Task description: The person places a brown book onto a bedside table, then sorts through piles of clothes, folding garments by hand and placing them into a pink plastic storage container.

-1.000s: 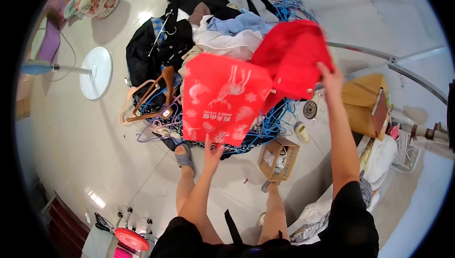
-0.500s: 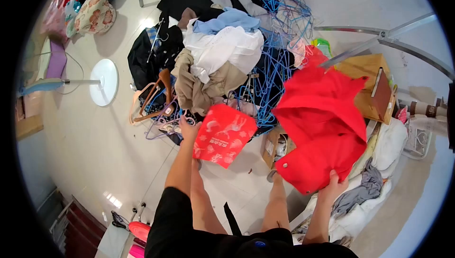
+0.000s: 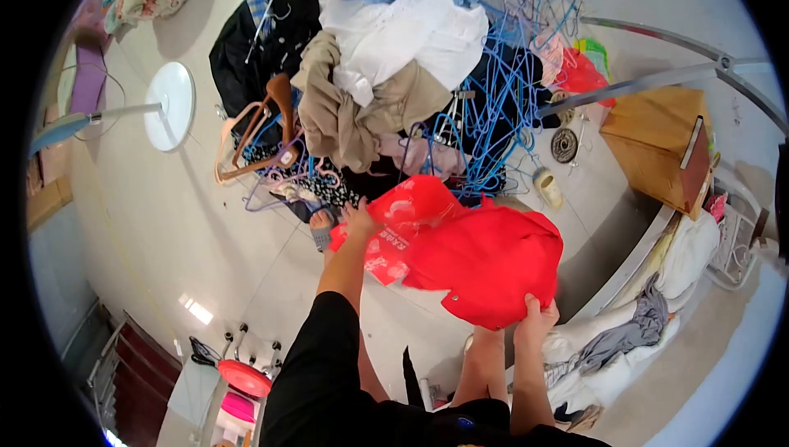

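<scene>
My left hand (image 3: 357, 221) is closed on the edge of a flat red printed piece (image 3: 394, 237), which carries pale figures and lettering; I cannot tell if it is a bag or a sheet. My right hand (image 3: 538, 318) pinches the lower edge of a plain red cloth (image 3: 493, 262) with a metal snap near its bottom. The cloth overlaps the right part of the printed piece, and both hang in front of my legs. Just beyond them lies a heap of clothes with a beige garment (image 3: 353, 110) and a white garment (image 3: 407, 32).
Blue wire hangers (image 3: 505, 89) are tangled right of the heap, and wooden hangers (image 3: 279, 106) lie at its left. A wooden box (image 3: 657, 135) and a metal rack bar (image 3: 641, 85) are at the right. A white round base (image 3: 169, 106) stands on the left floor.
The red cloth has moved left and lower, closing the gap and overlapping the printed piece. My right hand has moved left with it. The view has shifted, so the heap appears higher.
</scene>
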The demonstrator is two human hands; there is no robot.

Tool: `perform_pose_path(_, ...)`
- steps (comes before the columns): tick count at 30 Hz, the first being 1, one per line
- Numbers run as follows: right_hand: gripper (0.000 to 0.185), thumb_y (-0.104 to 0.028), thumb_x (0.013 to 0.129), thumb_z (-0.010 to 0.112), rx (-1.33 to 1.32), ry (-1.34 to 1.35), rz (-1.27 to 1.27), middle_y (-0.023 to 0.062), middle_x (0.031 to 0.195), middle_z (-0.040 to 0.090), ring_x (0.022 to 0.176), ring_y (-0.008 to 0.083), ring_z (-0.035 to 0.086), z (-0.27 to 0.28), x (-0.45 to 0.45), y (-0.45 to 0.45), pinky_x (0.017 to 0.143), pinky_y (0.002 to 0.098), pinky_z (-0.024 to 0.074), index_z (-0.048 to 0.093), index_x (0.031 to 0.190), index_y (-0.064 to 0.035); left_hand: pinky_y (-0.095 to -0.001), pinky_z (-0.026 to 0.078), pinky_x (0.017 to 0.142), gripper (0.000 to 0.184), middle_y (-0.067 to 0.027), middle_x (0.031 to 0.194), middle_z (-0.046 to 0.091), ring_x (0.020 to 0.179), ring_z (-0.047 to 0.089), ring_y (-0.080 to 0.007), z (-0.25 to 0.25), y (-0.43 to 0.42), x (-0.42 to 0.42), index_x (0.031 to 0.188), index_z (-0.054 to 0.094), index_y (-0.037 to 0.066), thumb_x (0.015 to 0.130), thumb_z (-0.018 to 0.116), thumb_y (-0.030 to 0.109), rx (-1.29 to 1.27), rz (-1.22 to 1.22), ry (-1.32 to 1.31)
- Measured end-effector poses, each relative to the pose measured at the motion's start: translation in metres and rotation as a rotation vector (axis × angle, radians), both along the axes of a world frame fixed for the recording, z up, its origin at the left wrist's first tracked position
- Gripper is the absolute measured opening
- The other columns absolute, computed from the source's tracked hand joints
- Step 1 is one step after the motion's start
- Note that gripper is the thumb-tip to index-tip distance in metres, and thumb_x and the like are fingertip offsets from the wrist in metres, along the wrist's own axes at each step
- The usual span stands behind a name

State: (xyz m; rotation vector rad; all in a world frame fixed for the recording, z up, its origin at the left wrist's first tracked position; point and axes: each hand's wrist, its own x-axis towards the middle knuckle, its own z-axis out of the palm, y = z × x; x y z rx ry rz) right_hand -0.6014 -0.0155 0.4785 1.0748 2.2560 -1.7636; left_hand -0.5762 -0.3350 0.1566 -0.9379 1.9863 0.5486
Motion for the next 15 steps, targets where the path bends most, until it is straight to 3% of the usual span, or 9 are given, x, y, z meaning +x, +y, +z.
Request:
perform_pose_path(1, 0.027, 0.006, 0.080, 0.059, 0.007, -0.009, 0.014, 0.0075, 0.102, 0.068, 0.089, 0.0151, 0.064, -0.008, 0.005, -0.002, 0.085, 0.0288, 0.0504, 0.065, 0.106, 0.0031, -0.0635, 0.032, 0.104, 0.095, -0.0123, 0.154, 0.024, 0.144, 0.015, -0.0365, 0.000, 0.002, 0.005, 0.141, 0.039, 0.032, 0.059, 0.088, 0.036, 0.034, 0.023, 0.022)
perform_pose_path(4, 0.026, 0.006, 0.080, 0.060, -0.018, -0.022, 0.029, 0.0068, 0.100, 0.068, 0.087, 0.0138, 0.063, -0.025, 0.013, -0.022, 0.085, 0.0288, 0.0497, 0.065, 0.105, 0.0038, -0.0569, 0.042, 0.097, 0.066, -0.0160, 0.143, 0.043, 0.134, 0.037, -0.0354, -0.019, 0.009, 0.019, 0.128, 0.054, 0.023, 0.069, 0.082, 0.030, -0.096, -0.032, 0.140)
perform_pose_path(7, 0.024, 0.007, 0.080, 0.060, -0.074, -0.034, 0.016, 0.0066, 0.098, 0.068, 0.087, 0.0132, 0.062, -0.028, 0.014, -0.033, 0.085, 0.0283, 0.0489, 0.066, 0.103, 0.0051, -0.0491, 0.050, 0.085, 0.031, -0.0189, 0.114, 0.064, 0.107, 0.060, -0.0363, -0.064, 0.002, 0.032, 0.107, 0.064, 0.017, 0.077, 0.071, 0.018, 0.048, -0.068, 0.110)
perform_pose_path(8, 0.023, 0.008, 0.079, 0.060, -0.057, -0.039, 0.033, 0.0068, 0.096, 0.068, 0.086, 0.0133, 0.062, -0.028, 0.013, -0.034, 0.084, 0.0281, 0.0486, 0.066, 0.101, 0.0059, -0.0481, 0.050, 0.082, 0.025, -0.0192, 0.105, 0.065, 0.099, 0.062, -0.0373, -0.077, 0.006, 0.042, 0.103, 0.064, 0.015, 0.078, 0.067, 0.017, 0.144, -0.080, 0.164)
perform_pose_path(10, 0.022, 0.009, 0.079, 0.060, -0.046, -0.038, 0.036, 0.0071, 0.095, 0.068, 0.086, 0.0135, 0.062, -0.027, 0.010, -0.038, 0.084, 0.0280, 0.0483, 0.067, 0.100, 0.0068, -0.0463, 0.052, 0.075, 0.014, -0.0196, 0.087, 0.067, 0.083, 0.065, -0.0393, -0.099, 0.010, 0.057, 0.095, 0.064, 0.011, 0.081, 0.060, 0.015, 0.330, -0.101, 0.283)
perform_pose_path(11, 0.023, 0.009, 0.078, 0.060, -0.053, -0.036, 0.022, 0.0072, 0.096, 0.068, 0.087, 0.0135, 0.062, -0.024, 0.007, -0.043, 0.084, 0.0282, 0.0483, 0.067, 0.100, 0.0068, -0.0478, 0.051, 0.078, 0.022, -0.0241, 0.096, 0.067, 0.090, 0.066, -0.0402, -0.078, 0.015, 0.049, 0.101, 0.059, 0.004, 0.082, 0.059, 0.016, 0.393, -0.047, 0.269)
perform_pose_path(14, 0.026, 0.006, 0.080, 0.058, -0.009, -0.093, 0.065, 0.0070, 0.100, 0.068, 0.090, 0.0138, 0.062, -0.015, 0.003, -0.044, 0.086, 0.0282, 0.0481, 0.065, 0.105, 0.0057, -0.0462, 0.049, 0.079, 0.022, -0.0210, 0.097, 0.066, 0.095, 0.063, -0.0387, -0.023, 0.029, 0.021, 0.096, 0.059, 0.002, 0.081, 0.062, 0.018, 0.443, -0.160, 0.185)
perform_pose_path(15, 0.027, 0.005, 0.081, 0.057, 0.016, -0.122, 0.096, 0.0069, 0.102, 0.067, 0.092, 0.0140, 0.062, -0.011, 0.003, -0.042, 0.086, 0.0281, 0.0480, 0.065, 0.107, 0.0051, -0.0454, 0.048, 0.078, 0.020, -0.0195, 0.096, 0.064, 0.094, 0.061, -0.0379, -0.003, 0.030, 0.008, 0.096, 0.059, 0.003, 0.081, 0.061, 0.017, 0.375, -0.181, 0.374)
